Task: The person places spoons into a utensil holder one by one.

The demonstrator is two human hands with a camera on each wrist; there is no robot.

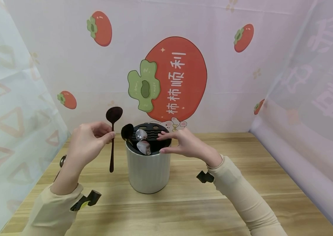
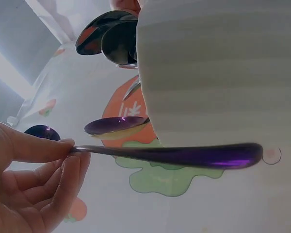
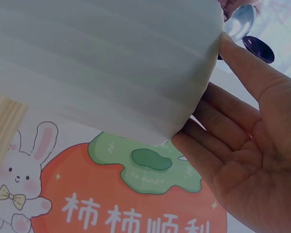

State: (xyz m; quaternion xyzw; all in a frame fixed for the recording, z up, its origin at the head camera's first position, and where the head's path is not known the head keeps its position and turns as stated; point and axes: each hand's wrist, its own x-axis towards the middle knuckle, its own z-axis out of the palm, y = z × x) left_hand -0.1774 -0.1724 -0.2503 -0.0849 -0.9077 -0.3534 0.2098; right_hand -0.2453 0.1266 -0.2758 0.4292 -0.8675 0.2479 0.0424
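My left hand (image 1: 88,141) pinches a dark spoon (image 1: 114,114) by its thin handle between thumb and fingers. The spoon is upright, bowl on top, left of a white ribbed utensil holder (image 1: 148,173) and apart from it. In the left wrist view, its handle (image 2: 199,155) has a purple sheen. A dark spoon (image 1: 127,131) and two silver spoons (image 1: 144,148) stick out of the holder's black slotted top (image 1: 154,127), bowls up. My right hand (image 1: 188,144) rests at the holder's right rim, fingers extended over the top and thumb at the near edge.
Another spoon (image 1: 62,161) is at the far left, partly hidden behind my left forearm. The holder stands on a wood-grain table (image 1: 184,203). A persimmon-printed cloth (image 1: 222,82) hangs behind, and further cloth borders both sides.
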